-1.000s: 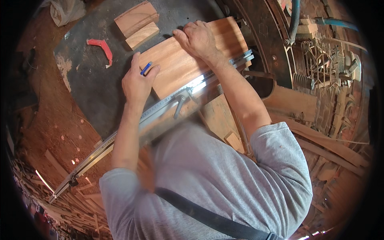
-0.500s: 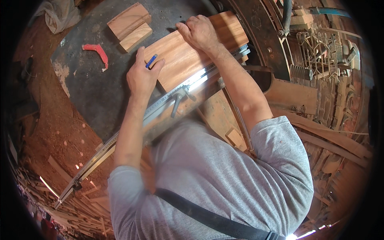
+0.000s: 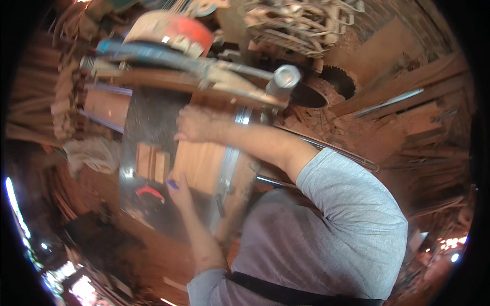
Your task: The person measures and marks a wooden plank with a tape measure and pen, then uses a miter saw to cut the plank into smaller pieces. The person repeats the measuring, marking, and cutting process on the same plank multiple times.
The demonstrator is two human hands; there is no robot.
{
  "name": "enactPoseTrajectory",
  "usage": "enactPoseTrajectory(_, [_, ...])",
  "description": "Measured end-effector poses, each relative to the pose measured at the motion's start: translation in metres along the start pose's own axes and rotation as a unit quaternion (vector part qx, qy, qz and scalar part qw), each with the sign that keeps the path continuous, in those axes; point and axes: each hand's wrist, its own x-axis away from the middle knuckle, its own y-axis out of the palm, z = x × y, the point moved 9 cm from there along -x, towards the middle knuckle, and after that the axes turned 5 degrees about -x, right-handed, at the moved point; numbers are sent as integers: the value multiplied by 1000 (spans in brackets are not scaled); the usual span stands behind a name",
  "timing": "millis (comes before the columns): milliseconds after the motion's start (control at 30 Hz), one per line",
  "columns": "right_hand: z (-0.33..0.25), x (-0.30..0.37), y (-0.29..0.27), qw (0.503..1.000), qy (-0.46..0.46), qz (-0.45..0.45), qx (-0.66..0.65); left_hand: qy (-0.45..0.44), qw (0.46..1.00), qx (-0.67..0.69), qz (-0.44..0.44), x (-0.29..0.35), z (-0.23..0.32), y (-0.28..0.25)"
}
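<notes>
A wide wooden board (image 3: 199, 162) lies on a dark metal table (image 3: 140, 109), against a metal fence (image 3: 230, 160) with a scale and a clamp lever. My right hand (image 3: 198, 125) is closed over the board's upper part, its fingers curled at the edge and blurred by motion. At the board's lower left corner, my left hand (image 3: 180, 195) grips the end and holds a small blue pen (image 3: 172, 184) by the thumb. Left of the board stand two small wooden blocks (image 3: 146, 160) side by side. Below them lies a red angled piece (image 3: 150, 192).
A machine arm with a blue bar (image 3: 148, 51) and a red-and-white rounded part (image 3: 173, 33) crosses beyond the table. Circular saw blades (image 3: 338, 81) are at the upper right. Pale cloth (image 3: 92, 155) hangs at the table's left. Stacked timber (image 3: 408, 94) fills the right side.
My head view has swung round, bringing the machine arm and saw blades into sight. Both hands stay on the board, and the blue pen is still in my left hand.
</notes>
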Motion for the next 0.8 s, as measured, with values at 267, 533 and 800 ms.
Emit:
enactPoseTrajectory(267, [32,-3,113,999,-7,38,37,-130,987,67,-61,-39,-45,-1])
enactPoseTrajectory(533, [41,48,149,997,10,-71,-27,-180,978,102,-35,-18,-54,-8])
enactPoseTrajectory(800, [51,71,153,995,27,-86,-34,-168,979,102,-57,-14,-29,4])
